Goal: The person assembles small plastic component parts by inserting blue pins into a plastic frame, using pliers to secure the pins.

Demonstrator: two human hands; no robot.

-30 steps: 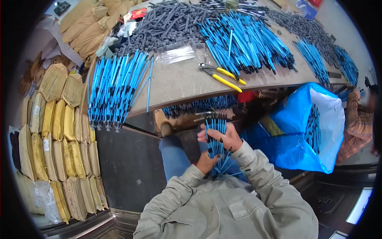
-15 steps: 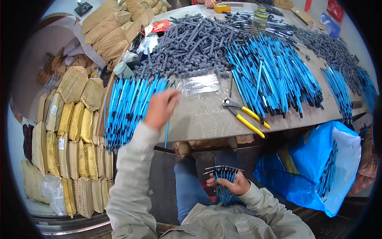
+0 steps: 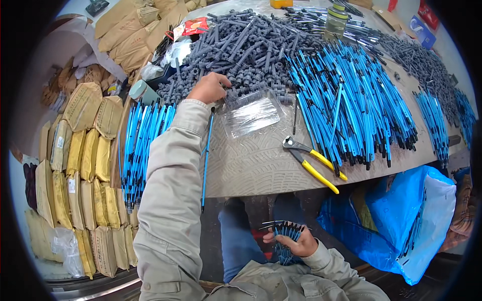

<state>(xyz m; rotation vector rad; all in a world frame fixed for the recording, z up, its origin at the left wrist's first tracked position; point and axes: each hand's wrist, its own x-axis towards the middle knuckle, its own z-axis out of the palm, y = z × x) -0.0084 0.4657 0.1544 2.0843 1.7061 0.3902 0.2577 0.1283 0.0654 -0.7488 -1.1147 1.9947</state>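
Note:
My left hand [image 3: 208, 89] reaches over the table to the near edge of a heap of dark grey ribbed plastic pieces [image 3: 246, 45]. Its fingers are bent together, and what they hold, if anything, I cannot make out. Low in front of my lap, my right hand [image 3: 300, 244] is closed around a bundle of thin blue rods with black ends [image 3: 287, 231]. Thin rods lie crosswise over the top of that bundle. A clear plastic tray [image 3: 232, 131] of thin silvery pins lies right of my left wrist. One blue rod [image 3: 206, 160] lies beside my left sleeve, its end past the table edge.
Yellow-handled cutting pliers [image 3: 316, 165] lie near the table's front edge. A large pile of blue rods [image 3: 351, 105] covers the right side, another pile [image 3: 145, 150] the left. A bottle [image 3: 335, 22] stands behind. Stacked paper packages [image 3: 75, 185] fill the left; a blue bag [image 3: 381, 220] sits right.
My left hand has moved farther up the table, from the left rod pile to the grey heap. The view has shifted a little. My right hand still grips the bundle.

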